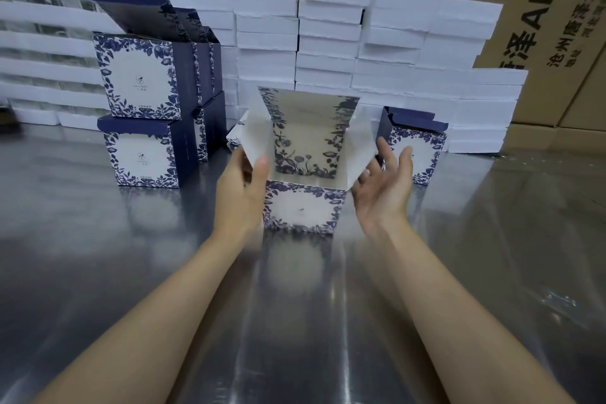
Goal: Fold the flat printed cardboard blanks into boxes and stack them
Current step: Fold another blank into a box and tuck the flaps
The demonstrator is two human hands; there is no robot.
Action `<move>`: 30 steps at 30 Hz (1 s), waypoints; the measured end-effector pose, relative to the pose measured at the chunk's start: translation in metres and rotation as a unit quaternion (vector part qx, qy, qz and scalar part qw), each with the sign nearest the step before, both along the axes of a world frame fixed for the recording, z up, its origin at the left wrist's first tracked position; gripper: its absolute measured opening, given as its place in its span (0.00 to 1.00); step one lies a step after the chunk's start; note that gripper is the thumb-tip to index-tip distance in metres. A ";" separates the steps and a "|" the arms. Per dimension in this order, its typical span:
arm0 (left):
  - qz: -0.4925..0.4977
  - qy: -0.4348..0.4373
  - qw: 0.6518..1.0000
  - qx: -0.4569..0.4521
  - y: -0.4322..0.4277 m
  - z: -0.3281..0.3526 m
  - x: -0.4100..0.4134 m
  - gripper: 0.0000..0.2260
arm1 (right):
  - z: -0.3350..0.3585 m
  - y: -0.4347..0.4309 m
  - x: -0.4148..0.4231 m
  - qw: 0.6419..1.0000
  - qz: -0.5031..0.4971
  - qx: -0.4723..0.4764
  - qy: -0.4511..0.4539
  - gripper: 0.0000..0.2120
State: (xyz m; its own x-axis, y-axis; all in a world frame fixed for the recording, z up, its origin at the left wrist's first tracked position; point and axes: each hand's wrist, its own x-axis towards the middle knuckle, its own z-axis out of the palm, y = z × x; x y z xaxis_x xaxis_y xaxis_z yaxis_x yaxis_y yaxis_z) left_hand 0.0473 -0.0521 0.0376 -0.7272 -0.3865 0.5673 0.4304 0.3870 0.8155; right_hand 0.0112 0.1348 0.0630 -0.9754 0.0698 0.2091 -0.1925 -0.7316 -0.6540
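A half-formed box (pixel 303 210) with a blue floral print stands on the steel table (pixel 131 272) in the middle. Its white side flaps and printed lid stick up, open. My left hand (pixel 241 190) pinches the left white flap, thumb on the inside. My right hand (pixel 383 187) is spread, palm up, under and beside the right white flap. Folded boxes (pixel 144 108) stand stacked two high at the left. One more folded box (pixel 414 144) stands at the right, behind my right hand.
Stacks of white foam trays (pixel 360 43) form a wall along the back of the table. Brown shipping cartons (pixel 541 10) rise behind them. The near part of the table shows only reflections.
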 end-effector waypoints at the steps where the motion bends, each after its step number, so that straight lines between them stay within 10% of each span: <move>1: 0.011 0.010 1.000 -0.025 -0.001 0.003 0.001 0.19 | 0.002 0.001 0.001 0.999 -0.016 0.030 0.009 0.21; 6: 0.034 0.054 0.996 -0.058 0.004 0.015 0.005 0.20 | 0.007 0.000 0.005 0.994 -0.005 0.101 0.040 0.10; 19: -0.133 0.032 0.990 -0.021 0.022 0.014 0.014 0.14 | 0.016 0.000 0.005 0.994 -0.011 0.097 0.056 0.23; 25: -0.147 0.022 0.989 -0.008 0.023 0.013 0.012 0.20 | 0.025 0.007 0.012 0.997 0.027 -0.009 0.076 0.02; 30: -0.147 0.019 0.989 -0.005 0.024 0.012 0.011 0.21 | 0.029 0.008 0.019 0.995 0.041 0.047 0.072 0.25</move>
